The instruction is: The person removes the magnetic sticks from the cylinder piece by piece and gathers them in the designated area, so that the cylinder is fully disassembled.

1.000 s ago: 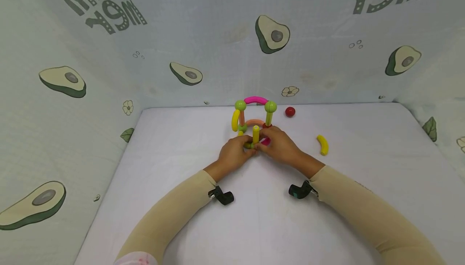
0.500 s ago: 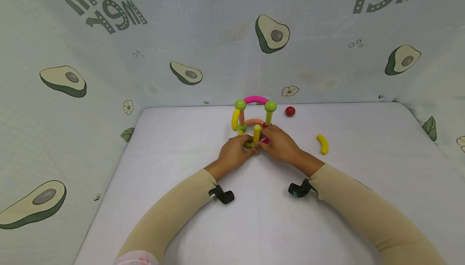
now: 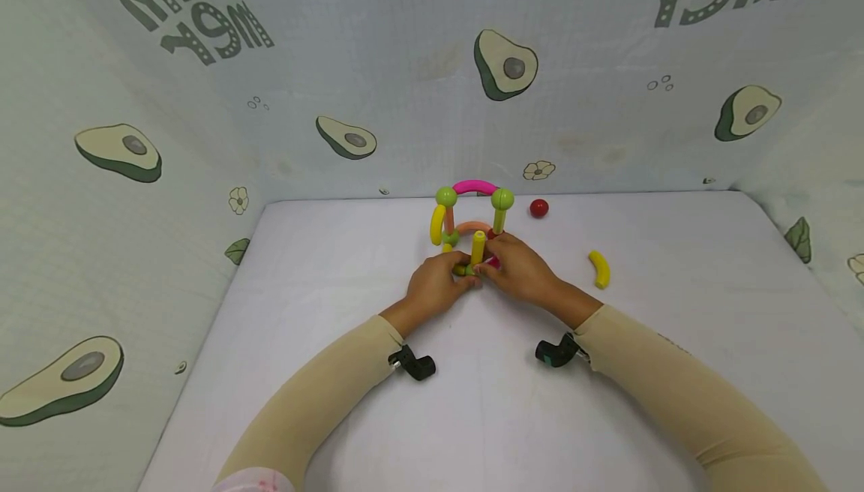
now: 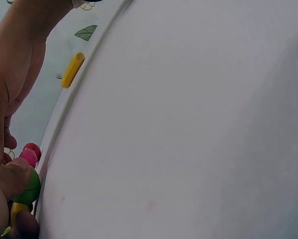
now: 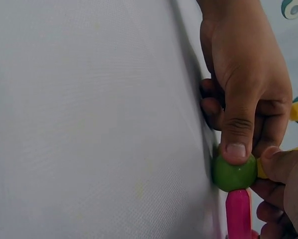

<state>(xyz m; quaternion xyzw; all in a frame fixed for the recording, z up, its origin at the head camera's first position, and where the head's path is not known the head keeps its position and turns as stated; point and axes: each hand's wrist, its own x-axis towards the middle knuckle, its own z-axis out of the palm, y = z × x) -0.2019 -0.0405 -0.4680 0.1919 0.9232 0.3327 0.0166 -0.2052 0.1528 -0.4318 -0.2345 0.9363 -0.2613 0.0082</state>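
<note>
My left hand (image 3: 435,284) holds a green ball (image 5: 233,174) low at the near side of a ball-and-rod toy frame, its thumb pressing on the ball. From that ball rises a short yellow rod (image 3: 478,247), which my right hand (image 3: 520,268) pinches near its lower end. A pink rod (image 5: 238,214) also joins the green ball. Behind the hands stands the rest of the frame: lime balls (image 3: 502,199) on upright rods, a pink curved rod (image 3: 475,186) bridging the top, a yellow curved rod (image 3: 437,224) at the left and an orange curved rod (image 3: 474,226) lower down. Fingers hide its near base.
On the white table (image 3: 378,252), a loose red ball (image 3: 538,208) lies right of the frame near the back edge. A loose yellow curved rod (image 3: 599,269) lies farther right. An avocado-print cloth (image 3: 418,102) hangs behind the table.
The yellow rod's top has shifted very slightly to the right. Both hands stay at the same place, and the frame behind them stands as before.
</note>
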